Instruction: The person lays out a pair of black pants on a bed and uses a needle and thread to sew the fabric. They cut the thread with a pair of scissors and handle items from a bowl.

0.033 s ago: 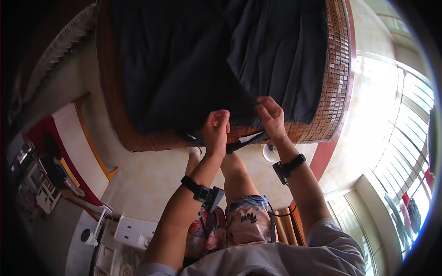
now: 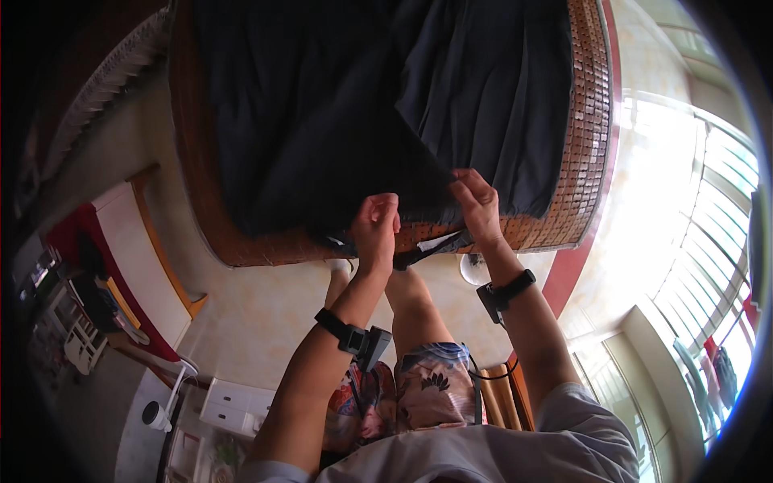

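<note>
Spread dark cloth (image 2: 322, 145) lies on the tiled mat (image 2: 592, 145), beyond my hands. My right hand (image 2: 481, 212) pinches its raised edge, which slants away up-left. My left hand (image 2: 376, 229) curls near the hem; hold: cannot tell.

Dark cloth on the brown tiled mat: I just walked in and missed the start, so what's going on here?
A person is handling the dark cloth bare-handed. The right grip appears to pinch an edge of it, while the left grip is curled at its near edge; whether that one holds any cloth is unclear. Most of the cloth lies spread with creases over the brown tiled mat, which shows at both sides.
</note>
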`<state>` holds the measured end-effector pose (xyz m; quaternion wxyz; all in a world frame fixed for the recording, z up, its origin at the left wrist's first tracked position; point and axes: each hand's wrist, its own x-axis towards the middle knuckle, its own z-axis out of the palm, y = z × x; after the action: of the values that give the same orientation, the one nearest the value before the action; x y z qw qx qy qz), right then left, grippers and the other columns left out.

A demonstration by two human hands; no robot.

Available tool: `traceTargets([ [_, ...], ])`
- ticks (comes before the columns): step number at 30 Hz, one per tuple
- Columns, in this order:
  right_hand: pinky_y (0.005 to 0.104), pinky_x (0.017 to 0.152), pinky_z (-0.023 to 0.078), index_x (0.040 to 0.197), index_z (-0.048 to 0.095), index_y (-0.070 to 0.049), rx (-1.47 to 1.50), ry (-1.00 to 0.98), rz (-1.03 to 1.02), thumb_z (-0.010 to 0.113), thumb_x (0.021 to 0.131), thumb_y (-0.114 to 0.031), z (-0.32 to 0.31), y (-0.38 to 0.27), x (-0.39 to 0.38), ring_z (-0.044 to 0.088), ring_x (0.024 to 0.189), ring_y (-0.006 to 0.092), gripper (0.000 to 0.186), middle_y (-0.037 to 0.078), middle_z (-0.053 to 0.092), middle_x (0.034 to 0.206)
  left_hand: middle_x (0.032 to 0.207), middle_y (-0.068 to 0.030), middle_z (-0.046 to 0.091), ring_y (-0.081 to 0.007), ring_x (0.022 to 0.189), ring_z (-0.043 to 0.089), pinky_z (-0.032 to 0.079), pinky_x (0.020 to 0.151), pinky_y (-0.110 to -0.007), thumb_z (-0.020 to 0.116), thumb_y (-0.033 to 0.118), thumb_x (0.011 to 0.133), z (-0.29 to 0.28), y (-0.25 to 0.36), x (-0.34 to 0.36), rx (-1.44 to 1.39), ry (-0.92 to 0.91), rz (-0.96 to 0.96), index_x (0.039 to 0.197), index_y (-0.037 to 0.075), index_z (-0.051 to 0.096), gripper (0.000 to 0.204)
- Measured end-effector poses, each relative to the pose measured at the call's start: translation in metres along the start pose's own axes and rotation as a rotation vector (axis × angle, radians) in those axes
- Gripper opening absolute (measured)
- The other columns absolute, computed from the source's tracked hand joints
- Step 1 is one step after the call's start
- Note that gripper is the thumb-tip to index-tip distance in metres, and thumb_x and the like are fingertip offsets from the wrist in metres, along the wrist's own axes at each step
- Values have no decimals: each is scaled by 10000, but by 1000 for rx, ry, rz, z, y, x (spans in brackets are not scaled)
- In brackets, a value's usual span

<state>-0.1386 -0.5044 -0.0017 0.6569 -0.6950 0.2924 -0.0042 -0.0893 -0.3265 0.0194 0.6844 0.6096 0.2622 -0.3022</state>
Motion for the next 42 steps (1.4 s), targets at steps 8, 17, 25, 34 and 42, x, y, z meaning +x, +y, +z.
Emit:
traceTargets([
  [8,408,703,521,878,685,-36,-687,-32,276,596,860,-246,-17,-8,8,663,773,335,229,163,659,795,638,8,537,-62,549,468,361,517,-212,630,208,918,-26,8,-17,33,-94,-178,902,46,615,164],
  [17,464,702,529,957,664,-107,-1061,-419,60,587,846,-227,-36,-26,-46,646,818,381,181,135,662,904,686,-8,600,-59,583,533,413,528,-207,614,192,934,-135,24,-64,407,-202,-152,894,30,632,168],
  [25,392,591,467,926,614,-41,-743,-122,40,483,945,-254,-77,12,-106,605,658,216,251,143,656,797,626,-173,594,-359,638,598,447,626,-451,432,491,969,-269,10,-57,879,103,132,680,29,587,566],
  [34,483,568,436,672,617,51,-1532,-298,48,421,1001,-398,48,10,-180,577,559,389,590,215,581,576,803,-197,672,-375,830,643,494,790,-455,416,663,882,-616,81,-91,797,797,-104,772,24,663,693],
  [42,367,524,484,727,629,4,-1043,-392,252,593,908,-308,197,-38,-204,610,524,234,362,128,640,646,767,-204,643,-390,750,614,482,683,-461,603,211,884,-773,232,-29,922,1046,680,801,5,643,226],
])
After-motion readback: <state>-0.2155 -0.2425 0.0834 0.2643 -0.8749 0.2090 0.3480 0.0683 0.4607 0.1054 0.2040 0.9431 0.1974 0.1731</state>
